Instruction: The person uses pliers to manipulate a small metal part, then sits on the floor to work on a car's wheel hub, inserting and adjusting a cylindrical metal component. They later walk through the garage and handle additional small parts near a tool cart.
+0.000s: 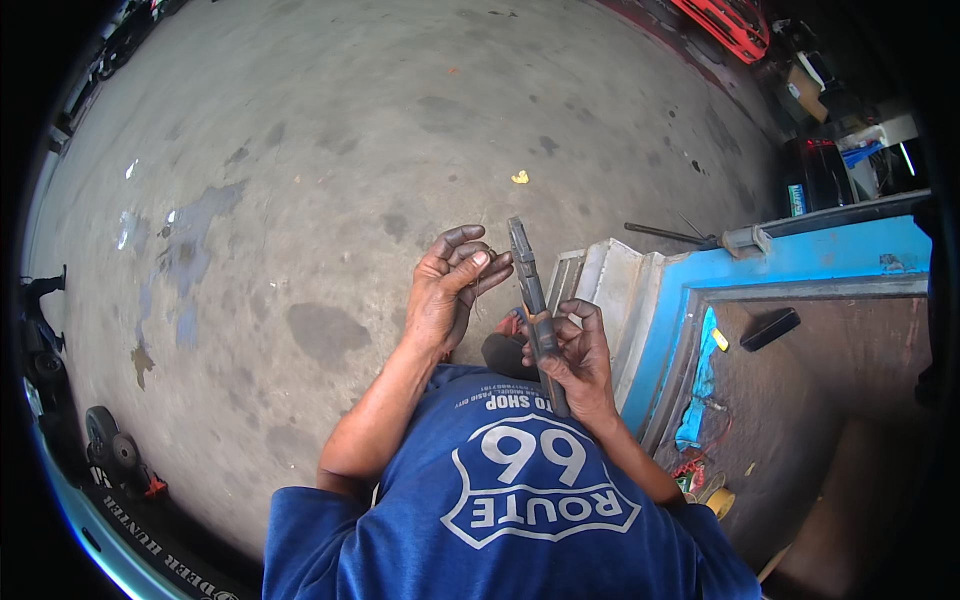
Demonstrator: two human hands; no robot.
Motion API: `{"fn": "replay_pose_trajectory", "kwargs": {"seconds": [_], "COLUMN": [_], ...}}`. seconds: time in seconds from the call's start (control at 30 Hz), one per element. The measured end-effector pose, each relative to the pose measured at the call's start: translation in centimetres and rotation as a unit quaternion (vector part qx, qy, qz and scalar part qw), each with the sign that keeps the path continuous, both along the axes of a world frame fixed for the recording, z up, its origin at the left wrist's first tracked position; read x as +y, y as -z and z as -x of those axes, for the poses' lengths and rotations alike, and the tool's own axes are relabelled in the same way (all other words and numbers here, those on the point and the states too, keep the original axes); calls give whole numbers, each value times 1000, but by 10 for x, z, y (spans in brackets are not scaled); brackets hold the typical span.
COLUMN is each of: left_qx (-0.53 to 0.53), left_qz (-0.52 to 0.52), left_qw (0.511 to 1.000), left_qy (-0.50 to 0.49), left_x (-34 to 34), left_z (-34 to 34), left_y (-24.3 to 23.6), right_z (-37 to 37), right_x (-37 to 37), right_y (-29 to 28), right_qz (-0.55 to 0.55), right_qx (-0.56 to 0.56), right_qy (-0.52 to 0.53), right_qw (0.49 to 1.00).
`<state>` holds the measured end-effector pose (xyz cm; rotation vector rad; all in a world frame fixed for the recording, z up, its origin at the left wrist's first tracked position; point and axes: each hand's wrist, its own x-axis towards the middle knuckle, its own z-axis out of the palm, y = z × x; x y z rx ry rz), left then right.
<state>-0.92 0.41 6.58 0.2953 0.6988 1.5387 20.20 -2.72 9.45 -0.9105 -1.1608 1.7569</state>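
Note:
My left hand [452, 278] is raised over the floor, thumb and fingers pinched together. A thin wire-like strand [477, 292] hangs from its fingertips; what else they hold is too small to make out. Just to the right, my right hand [575, 358] is wrapped round the handles of dark, worn pliers [530, 275], seen nearly edge-on. The jaws point up and away from me, close beside the left fingertips but apart from them. Both hands are smudged with dark grime.
A blue-framed open panel [680, 285] with a brown inner surface stands at my right, holding a black block [770, 329], blue cloth and a yellow roll [720, 501]. A metal rod [668, 234] juts from its edge. Stained concrete floor [330, 180] spreads ahead, with a yellow scrap [520, 177].

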Motion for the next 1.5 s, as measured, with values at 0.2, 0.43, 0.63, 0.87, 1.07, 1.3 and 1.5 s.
{"fn": "replay_pose_trajectory", "kwargs": {"seconds": [0.2,0.43,0.63,0.87,1.07,1.3,1.5], "left_qx": [122,253,178,366,459,448,490], "left_qz": [-71,-81,-108,-82,-95,-67,-84], "left_qw": [990,963,978,920,872,881,856], "left_qy": [-20,-45,-32,-115,-141,-138,-143], "left_x": [-5,-19,-14,-11,-6,0,2], "left_z": [2,-5,-17,-34,-36,-32,-29], "left_y": [-3,-13,-11,-33,-45,-50,-54], "right_z": [-18,-28,-39,-15,-17,-14,-16], "right_x": [2,-19,-2,19,22,23,24], "right_y": [-8,-47,-54,-12,-7,-3,-3], "right_qz": [222,50,107,-79,-88,-97,-92], "right_qx": [77,-173,-30,-167,-169,-156,-162], "right_qy": [-61,57,-165,-95,-135,-137,-146], "right_qw": [970,982,980,978,972,973,972]}}
